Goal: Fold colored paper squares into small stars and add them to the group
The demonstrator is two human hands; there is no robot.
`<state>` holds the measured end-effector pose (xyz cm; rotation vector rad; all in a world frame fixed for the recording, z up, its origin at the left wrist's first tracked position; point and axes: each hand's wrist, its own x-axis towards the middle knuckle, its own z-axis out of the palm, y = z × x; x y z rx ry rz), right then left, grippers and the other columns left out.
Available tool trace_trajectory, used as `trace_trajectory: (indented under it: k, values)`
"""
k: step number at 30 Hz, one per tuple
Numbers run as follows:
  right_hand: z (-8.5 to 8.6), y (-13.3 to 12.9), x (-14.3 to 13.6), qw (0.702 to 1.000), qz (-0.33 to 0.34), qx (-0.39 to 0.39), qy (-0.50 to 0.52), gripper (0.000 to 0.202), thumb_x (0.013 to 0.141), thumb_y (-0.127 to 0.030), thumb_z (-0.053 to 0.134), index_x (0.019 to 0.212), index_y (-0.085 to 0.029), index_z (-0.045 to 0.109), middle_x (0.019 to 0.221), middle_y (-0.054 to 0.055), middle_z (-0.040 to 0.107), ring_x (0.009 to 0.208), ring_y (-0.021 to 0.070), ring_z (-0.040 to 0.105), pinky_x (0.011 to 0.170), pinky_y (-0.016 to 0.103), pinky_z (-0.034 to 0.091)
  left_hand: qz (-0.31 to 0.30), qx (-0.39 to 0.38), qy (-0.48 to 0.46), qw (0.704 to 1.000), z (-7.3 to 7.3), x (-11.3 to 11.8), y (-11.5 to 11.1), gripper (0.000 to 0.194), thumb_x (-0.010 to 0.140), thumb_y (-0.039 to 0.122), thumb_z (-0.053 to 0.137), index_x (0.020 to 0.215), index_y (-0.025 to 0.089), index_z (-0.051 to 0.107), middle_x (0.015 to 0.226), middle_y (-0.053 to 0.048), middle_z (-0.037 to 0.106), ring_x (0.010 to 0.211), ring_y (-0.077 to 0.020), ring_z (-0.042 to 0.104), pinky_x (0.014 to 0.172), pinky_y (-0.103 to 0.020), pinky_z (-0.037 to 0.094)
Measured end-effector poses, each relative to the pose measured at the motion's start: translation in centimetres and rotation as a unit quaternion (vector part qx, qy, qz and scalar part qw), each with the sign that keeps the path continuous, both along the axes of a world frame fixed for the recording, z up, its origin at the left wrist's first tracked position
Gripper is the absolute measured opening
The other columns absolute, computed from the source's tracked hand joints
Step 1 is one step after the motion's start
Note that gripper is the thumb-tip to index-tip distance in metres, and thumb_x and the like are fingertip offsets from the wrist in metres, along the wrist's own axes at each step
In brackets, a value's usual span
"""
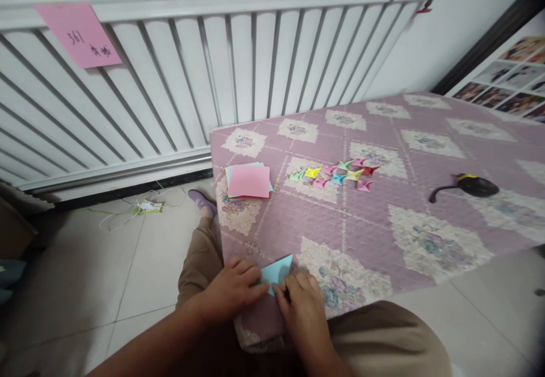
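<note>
A light-blue sheet of paper (277,269), folded to a pointed shape, lies at the near corner of the cloth-covered table (293,223). On its left edge my left hand (237,287) presses with thumb and fingers. My right hand (301,303) pinches the paper's lower right side, fingers curled. The two thumbs come close together at the lower edge. Part of the sheet is hidden under my hands. Beyond them rests a stack of coloured paper (249,181), pink on top. To its right sit several small folded paper pieces (338,179) in pink, green, yellow, blue and red.
A black object with a thin stem and a yellow band (477,186) lies on the table's right side. Behind the table stands a white radiator (238,65) bearing a pink note (79,35). A power strip with cables (150,206) is on the floor at left.
</note>
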<state>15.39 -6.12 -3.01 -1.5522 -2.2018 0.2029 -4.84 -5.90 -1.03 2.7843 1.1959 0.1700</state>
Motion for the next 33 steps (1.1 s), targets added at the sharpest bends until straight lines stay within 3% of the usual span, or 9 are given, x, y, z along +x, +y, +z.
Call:
trace_trajectory:
  k: [2,5,12,17,22,28,33]
  values:
    - [0.1,0.1,0.1,1.000,-0.001,0.005,-0.002,0.023,0.088,-0.027,0.053,0.066,-0.022,0.052,0.073,0.004,0.055,0.074,0.0217,0.050,0.066,0.034,0.038,-0.051,0.008,0.015,0.999,0.4,0.0,0.1,0.025,0.097,0.027,0.043,0.121,0.028,0.051,0.097,-0.004,0.056,0.088,-0.0193,0.048,0.077,-0.034,0.032]
    - [0.2,0.0,0.4,1.000,0.015,0.020,0.018,0.019,0.089,-0.023,0.050,0.071,-0.022,0.057,0.075,0.004,0.058,0.074,0.0208,0.053,0.067,0.034,0.041,-0.068,0.024,0.029,0.997,0.9,-0.1,0.3,0.027,0.095,0.027,0.046,0.122,0.028,0.049,0.096,-0.004,0.056,0.086,-0.0197,0.048,0.075,-0.035,0.031]
    - [-0.6,-2.5,0.3,0.991,0.112,0.077,0.009,0.026,0.091,-0.017,0.043,0.109,-0.024,0.060,0.099,0.003,0.067,0.094,0.0209,0.059,0.086,0.037,0.042,-0.070,0.022,0.027,0.997,0.7,-0.2,0.4,0.024,0.093,0.030,0.051,0.117,0.027,0.054,0.099,-0.005,0.056,0.087,-0.0195,0.049,0.075,-0.035,0.031]
    - [-1.7,-3.4,0.4,0.989,0.124,0.080,-0.012,0.027,0.090,-0.018,0.045,0.113,-0.022,0.060,0.106,0.004,0.067,0.100,0.0211,0.058,0.090,0.038,0.041,-0.039,0.030,0.004,0.999,0.0,-1.2,-0.4,0.025,0.095,0.030,0.049,0.120,0.028,0.053,0.111,-0.004,0.059,0.096,-0.0191,0.050,0.080,-0.035,0.030]
    - [-1.0,-2.8,1.3,0.983,0.157,0.099,-0.011,0.025,0.092,-0.022,0.044,0.111,-0.021,0.061,0.106,0.004,0.068,0.100,0.0206,0.058,0.090,0.038,0.041,0.015,0.025,0.014,0.999,-1.0,-2.6,-1.8,0.030,0.096,0.029,0.046,0.125,0.028,0.051,0.127,-0.005,0.056,0.110,-0.0205,0.048,0.085,-0.036,0.031]
    - [-0.7,-2.3,2.9,0.974,0.184,0.132,-0.022,0.027,0.093,-0.021,0.043,0.112,-0.021,0.061,0.107,0.002,0.069,0.103,0.0200,0.058,0.091,0.036,0.040,0.065,0.029,0.027,0.997,-2.2,-2.9,-3.3,0.034,0.096,0.025,0.044,0.130,0.024,0.049,0.131,-0.007,0.055,0.120,-0.0219,0.044,0.096,-0.038,0.031]
    - [-1.4,-2.7,3.4,0.975,0.171,0.138,-0.029,0.028,0.092,-0.020,0.041,0.112,-0.021,0.062,0.111,0.002,0.068,0.106,0.0210,0.058,0.094,0.039,0.038,0.081,0.049,0.011,0.995,-2.3,-2.5,-3.7,0.031,0.096,0.021,0.042,0.125,0.021,0.053,0.130,-0.007,0.056,0.120,-0.0215,0.045,0.099,-0.039,0.032]
